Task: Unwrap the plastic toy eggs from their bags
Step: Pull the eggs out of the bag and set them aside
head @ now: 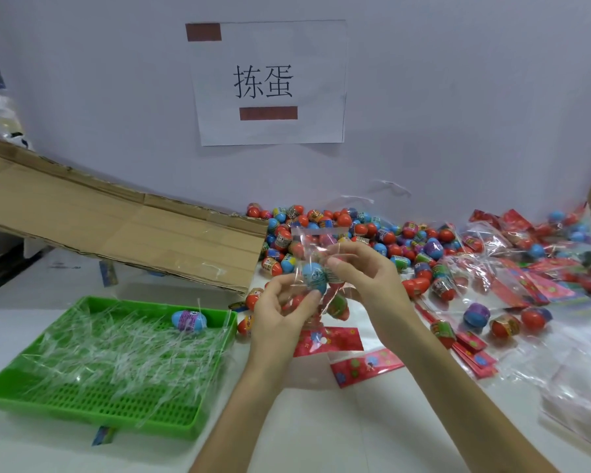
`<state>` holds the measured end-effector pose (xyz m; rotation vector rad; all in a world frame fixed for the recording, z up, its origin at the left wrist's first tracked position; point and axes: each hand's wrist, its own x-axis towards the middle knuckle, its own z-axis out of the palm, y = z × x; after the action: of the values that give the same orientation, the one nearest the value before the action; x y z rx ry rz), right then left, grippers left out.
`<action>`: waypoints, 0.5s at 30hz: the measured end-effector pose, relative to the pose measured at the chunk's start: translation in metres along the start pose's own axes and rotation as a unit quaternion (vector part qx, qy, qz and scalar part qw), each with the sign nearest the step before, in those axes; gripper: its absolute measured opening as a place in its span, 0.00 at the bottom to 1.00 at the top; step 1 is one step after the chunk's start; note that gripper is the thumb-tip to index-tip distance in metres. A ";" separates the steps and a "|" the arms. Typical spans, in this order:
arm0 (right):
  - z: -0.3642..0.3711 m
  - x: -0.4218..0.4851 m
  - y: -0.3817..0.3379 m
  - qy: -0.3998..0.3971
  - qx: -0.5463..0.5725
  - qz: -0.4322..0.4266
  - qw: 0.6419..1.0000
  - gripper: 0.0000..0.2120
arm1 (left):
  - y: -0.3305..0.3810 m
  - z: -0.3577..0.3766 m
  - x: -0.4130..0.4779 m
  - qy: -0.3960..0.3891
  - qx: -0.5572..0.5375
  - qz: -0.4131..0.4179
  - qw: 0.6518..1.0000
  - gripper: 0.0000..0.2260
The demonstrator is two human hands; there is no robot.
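- Holding a clear plastic bag [308, 241] above the white table [321, 421], both hands meet near the middle of the view.
- The left hand [280, 314] has its thumb and curled fingers pinching the lower part of the bag, right under a blue toy egg [314, 276].
- The right hand [365, 273] pinches the bag with its thumb and fingers at the egg's upper right side.
- The blue toy egg sits inside the bag between the two hands, and the bag's open top stands up above the fingers.
- A red and green egg [339, 306] shows just below the hands; I cannot tell whether it is in the same bag.
- A pile of toy eggs [342, 227], mostly red and blue, lies behind the hands against the wall.
- A green tray [93, 404] on the left holds clear plastic strips [123, 349] and one blue and purple egg [188, 319] at its far edge.
- A flattened cardboard box [116, 223] leans behind the tray.
- Red printed cards [328, 339] lie under and to the right of the hands, and empty clear bags [567, 387] lie at the far right.
- A paper sign [268, 83] hangs on the wall.
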<state>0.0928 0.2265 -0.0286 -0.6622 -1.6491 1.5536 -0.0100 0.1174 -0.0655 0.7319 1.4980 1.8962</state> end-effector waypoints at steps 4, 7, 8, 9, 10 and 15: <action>-0.001 -0.002 0.000 0.012 -0.014 -0.009 1.000 0.07 | 0.002 0.000 -0.003 -0.080 -0.018 -0.033 0.996 0.24; 0.000 -0.002 0.000 0.011 -0.025 -0.014 1.000 0.10 | 0.002 0.001 -0.003 -0.087 0.010 -0.001 0.996 0.16; 0.000 -0.002 0.000 0.009 -0.032 -0.017 0.999 0.10 | 0.002 0.001 -0.003 -0.079 0.030 0.012 0.996 0.13; 0.001 -0.002 0.000 0.004 -0.044 -0.024 0.999 0.11 | 0.001 0.001 -0.002 -0.069 0.050 0.021 0.996 0.12; 0.002 -0.003 0.001 -0.006 -0.061 -0.033 0.998 0.12 | 0.001 0.001 -0.002 -0.058 0.065 0.026 0.996 0.12; 0.010 -0.009 0.002 -0.061 -0.113 -0.073 0.989 0.14 | 0.000 -0.001 -0.001 0.014 0.077 0.067 0.995 0.07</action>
<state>0.0897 0.2140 -0.0321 -0.5567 -1.9405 1.3378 -0.0098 0.1158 -0.0654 0.8998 1.6639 1.9096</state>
